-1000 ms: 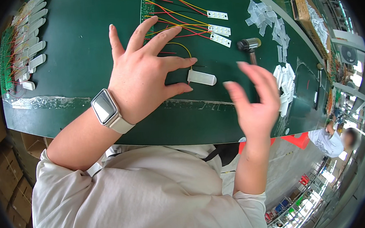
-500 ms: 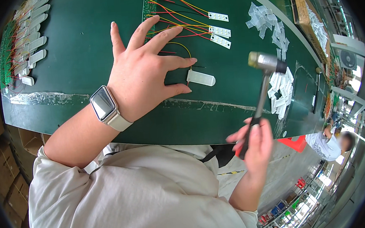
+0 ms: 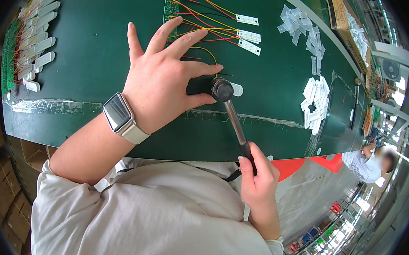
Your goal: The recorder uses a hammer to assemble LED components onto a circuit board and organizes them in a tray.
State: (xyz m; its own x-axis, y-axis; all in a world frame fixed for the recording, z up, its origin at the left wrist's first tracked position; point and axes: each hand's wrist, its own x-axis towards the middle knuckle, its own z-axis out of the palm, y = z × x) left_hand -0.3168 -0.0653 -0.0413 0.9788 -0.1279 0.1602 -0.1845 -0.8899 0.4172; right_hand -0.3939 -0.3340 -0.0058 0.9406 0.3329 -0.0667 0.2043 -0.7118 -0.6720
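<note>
My right hand (image 3: 259,178) grips the dark handle of a small hammer (image 3: 235,120). Its round head lies over the left end of a white rounded plastic piece (image 3: 237,89) on the green table, hiding that part; whether they touch I cannot tell. My left hand (image 3: 158,81) is spread palm down, its thumb and index fingertips apart beside the piece's wired end. A yellow wire (image 3: 209,53) curves down there past the index finger. Beyond the fingers, red, yellow and black wires run from a green circuit board (image 3: 172,9) to small white LED boards (image 3: 249,47).
Clear plastic pieces (image 3: 296,21) and a heap of white plastic parts (image 3: 314,103) lie to the right, near a cardboard box (image 3: 338,11). Wired white pieces (image 3: 44,59) line the far left. A red stool (image 3: 288,168) and another person (image 3: 363,164) are beyond the table.
The hammer has swung left and down from the right side to the white piece, my right hand moving left with it. My left hand holds nearly the same place.
</note>
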